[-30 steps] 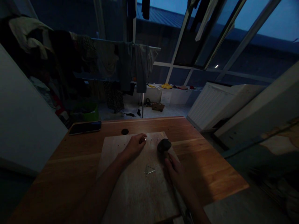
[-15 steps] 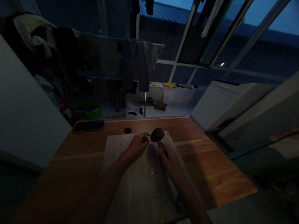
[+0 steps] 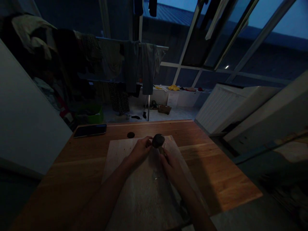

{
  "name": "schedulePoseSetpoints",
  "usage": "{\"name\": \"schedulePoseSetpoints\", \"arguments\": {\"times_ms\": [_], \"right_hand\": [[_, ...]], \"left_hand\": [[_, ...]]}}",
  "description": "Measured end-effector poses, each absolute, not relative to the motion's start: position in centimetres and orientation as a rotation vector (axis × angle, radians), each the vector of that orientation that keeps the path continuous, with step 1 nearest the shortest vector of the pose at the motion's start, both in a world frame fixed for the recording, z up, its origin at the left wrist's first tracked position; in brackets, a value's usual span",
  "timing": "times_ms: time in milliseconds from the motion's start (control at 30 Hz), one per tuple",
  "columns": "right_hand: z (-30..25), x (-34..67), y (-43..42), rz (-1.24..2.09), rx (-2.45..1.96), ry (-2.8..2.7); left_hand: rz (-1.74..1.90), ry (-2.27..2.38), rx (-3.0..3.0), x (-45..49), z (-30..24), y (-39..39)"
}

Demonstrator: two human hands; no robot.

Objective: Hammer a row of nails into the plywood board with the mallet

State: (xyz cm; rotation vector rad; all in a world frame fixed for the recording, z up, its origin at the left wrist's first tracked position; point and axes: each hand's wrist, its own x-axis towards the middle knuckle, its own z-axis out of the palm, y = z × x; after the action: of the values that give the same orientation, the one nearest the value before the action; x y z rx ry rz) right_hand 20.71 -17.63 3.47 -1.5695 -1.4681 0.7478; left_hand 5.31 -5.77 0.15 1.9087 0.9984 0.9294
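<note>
My right hand [image 3: 172,165] is closed round the handle of a mallet [image 3: 158,141] with a dark, rounded head. The mallet's head is beside the fingertips of my left hand [image 3: 141,148] and partly covers them. Those left fingers are pinched together above a pale wooden board [image 3: 134,189]; what is between them is too small and dark to name. Several thin, shiny pieces [image 3: 156,177], perhaps nails, lie on the board between my forearms. Whether the mallet touches anything, I cannot tell.
The board lies on a wooden table [image 3: 231,173]. A phone [image 3: 90,130] rests at the table's far left corner, and a dark round spot [image 3: 131,135] is behind the board. Beyond hang clothes on a rack [image 3: 146,64]. A green basket [image 3: 92,114] stands on the floor.
The mallet's head has moved slightly left and down, closer to my left fingertips. My right hand has shifted left with it. My left hand is nearly still, its fingertips now more covered.
</note>
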Motion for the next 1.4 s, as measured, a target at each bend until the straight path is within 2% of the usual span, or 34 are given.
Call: {"name": "schedulePoseSetpoints", "arguments": {"times_ms": [300, 467, 667, 833, 1033, 1400], "right_hand": [[2.0, 23.2, -20.9, 0.755, -1.685, -1.391], [0.4, 23.3, -21.0, 0.752, -1.691, -1.345], [0.6, 23.3, -21.1, 0.781, -1.665, -1.348], [0.6, 23.5, -21.2, 0.803, -1.652, -1.347], [0.3, 23.5, -21.1, 0.762, -1.685, -1.306], [0.4, 23.6, -21.0, 0.732, -1.694, -1.313]], "left_hand": [[0.950, 1.052, 2.013, 5.3, -0.6, -5.6], [0.923, 1.029, 2.199, 4.9, 1.2, -6.3], [0.126, 0.582, 2.454, 5.6, 5.5, -9.4], [-0.126, 0.630, 2.546, 6.5, 6.2, -11.4], [-0.113, 0.648, 2.544, 6.7, 6.0, -11.4], [0.365, 1.023, 2.449, 0.7, 4.0, -4.3]]}}
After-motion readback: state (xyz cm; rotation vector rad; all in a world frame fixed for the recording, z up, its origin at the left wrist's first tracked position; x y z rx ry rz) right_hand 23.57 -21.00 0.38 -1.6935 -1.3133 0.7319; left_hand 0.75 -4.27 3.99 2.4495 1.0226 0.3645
